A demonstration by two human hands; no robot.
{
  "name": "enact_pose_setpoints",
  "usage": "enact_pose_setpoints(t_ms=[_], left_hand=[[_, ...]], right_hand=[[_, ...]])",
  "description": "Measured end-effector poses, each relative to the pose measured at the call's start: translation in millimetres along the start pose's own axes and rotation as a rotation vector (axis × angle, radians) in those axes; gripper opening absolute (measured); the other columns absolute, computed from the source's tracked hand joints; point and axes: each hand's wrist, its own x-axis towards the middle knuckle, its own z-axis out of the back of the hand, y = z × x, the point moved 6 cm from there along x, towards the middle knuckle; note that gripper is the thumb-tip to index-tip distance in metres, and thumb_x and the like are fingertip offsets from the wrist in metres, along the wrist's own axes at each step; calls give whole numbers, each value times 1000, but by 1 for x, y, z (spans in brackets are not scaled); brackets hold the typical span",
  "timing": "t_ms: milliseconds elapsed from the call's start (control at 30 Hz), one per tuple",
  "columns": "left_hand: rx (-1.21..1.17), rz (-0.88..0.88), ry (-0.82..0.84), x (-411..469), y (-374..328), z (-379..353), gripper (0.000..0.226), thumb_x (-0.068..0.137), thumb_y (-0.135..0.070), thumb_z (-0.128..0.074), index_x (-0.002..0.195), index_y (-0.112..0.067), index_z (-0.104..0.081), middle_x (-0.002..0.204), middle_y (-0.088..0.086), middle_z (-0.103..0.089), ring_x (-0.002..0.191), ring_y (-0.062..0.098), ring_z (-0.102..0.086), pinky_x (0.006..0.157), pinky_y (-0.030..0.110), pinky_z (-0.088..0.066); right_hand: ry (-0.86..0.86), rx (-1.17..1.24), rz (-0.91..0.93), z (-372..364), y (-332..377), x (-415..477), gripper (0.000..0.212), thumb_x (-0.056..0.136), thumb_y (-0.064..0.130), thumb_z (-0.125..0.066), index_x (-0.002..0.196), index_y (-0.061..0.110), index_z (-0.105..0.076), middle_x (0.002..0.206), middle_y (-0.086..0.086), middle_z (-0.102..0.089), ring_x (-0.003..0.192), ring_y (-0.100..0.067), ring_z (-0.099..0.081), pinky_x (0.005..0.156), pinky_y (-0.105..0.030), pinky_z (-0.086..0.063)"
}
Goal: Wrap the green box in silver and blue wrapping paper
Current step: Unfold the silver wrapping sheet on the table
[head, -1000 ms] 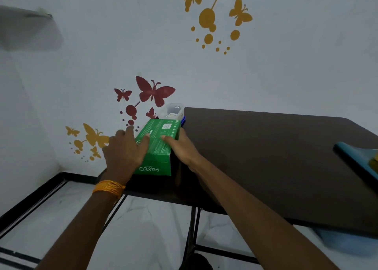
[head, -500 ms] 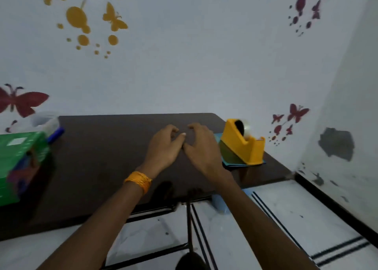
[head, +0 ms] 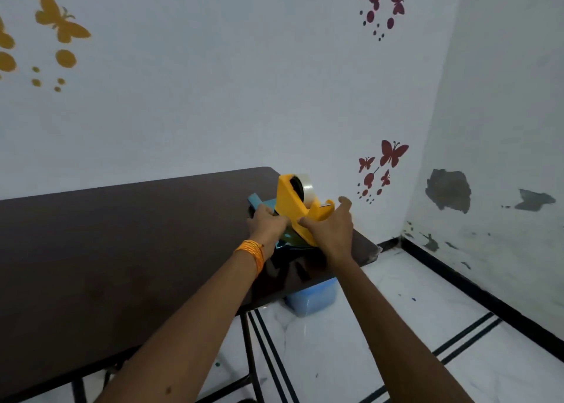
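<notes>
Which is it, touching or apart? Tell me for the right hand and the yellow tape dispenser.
Touching. Head view: the right hand grips the yellow tape dispenser at its near end, thumb on its side.

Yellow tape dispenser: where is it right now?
Head view, right of centre: the yellow tape dispenser stands on blue wrapping paper at the far right corner of the dark table, between the left hand and right hand.

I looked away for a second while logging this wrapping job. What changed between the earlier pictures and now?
Both hands left the green box, crossed rightward over the table, and now the left hand and right hand grip the yellow tape dispenser. The dispenser still sits on the blue wrapping paper at the table's right end.
</notes>
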Motion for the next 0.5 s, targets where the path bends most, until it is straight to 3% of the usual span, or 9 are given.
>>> enact_pose_setpoints(t_ms=[100, 200, 267, 367, 500], left_hand=[[-4, 7, -19, 13, 5, 2, 24, 78, -2, -73, 95, -11, -60, 108, 10, -58, 93, 26, -54, 73, 34, -49], [-5, 34, -7, 23, 13, 7, 21, 74, 5, -77, 93, -5, -74, 107, 12, -67, 99, 27, -60, 82, 34, -55], [-5, 22, -22, 23, 17, 15, 25, 73, 6, -78, 96, -4, -76, 106, 11, -70, 102, 25, -61, 88, 36, -56], [5, -34, -47, 17, 19, 39, 27, 74, 8, -76, 98, -4, -76, 109, 10, -70, 109, 23, -60, 95, 33, -53], [14, -113, -161, 8, 18, 108, 24, 74, 8, -75, 92, -7, -75, 97, 3, -64, 96, 19, -60, 85, 25, -51]], right_hand=[[31, -52, -20, -8, -7, 9, 75, 72, 28, -86, 134, 11, -46, 118, -8, -62, 111, -28, -59, 78, -28, -40], [-59, -133, 52, -6, -4, 12, 48, 70, 32, -85, 104, 15, -57, 89, 2, -57, 86, -21, -58, 63, -23, -36], [-91, -124, 69, -5, 0, 10, 45, 70, 34, -85, 100, 15, -58, 79, 7, -53, 73, -13, -51, 57, -21, -32], [-115, -76, 105, -9, 18, 2, 42, 70, 35, -84, 98, 18, -57, 73, 17, -49, 66, -6, -48, 61, -25, -34], [-85, -39, 202, -23, 63, -12, 44, 70, 38, -83, 98, 23, -52, 74, 17, -50, 67, -6, -49, 56, -23, -35]])
